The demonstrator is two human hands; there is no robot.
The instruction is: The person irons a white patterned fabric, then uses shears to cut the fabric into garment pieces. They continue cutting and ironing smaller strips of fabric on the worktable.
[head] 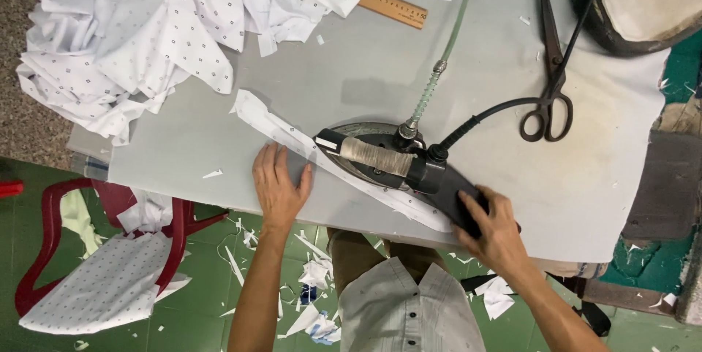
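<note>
Head view: right hand (491, 229) clamped on iron (395, 162) handle at 5 o'clock; left hand (278, 187) flat, fingers apart, pinning fabric strip (292, 136) at 9 o'clock. Risk: iron tip burning nearby fingers or creasing a slipping strip.

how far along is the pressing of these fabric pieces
Done, it seems: the cutting, since scissors lie aside and scraps litter the floor. In hand: the right hand holds the iron on a narrow fabric strip, which the left hand presses flat. The iron sits near one end; how much is pressed cannot be told. Left: a pile of dotted pieces on the table.
</note>
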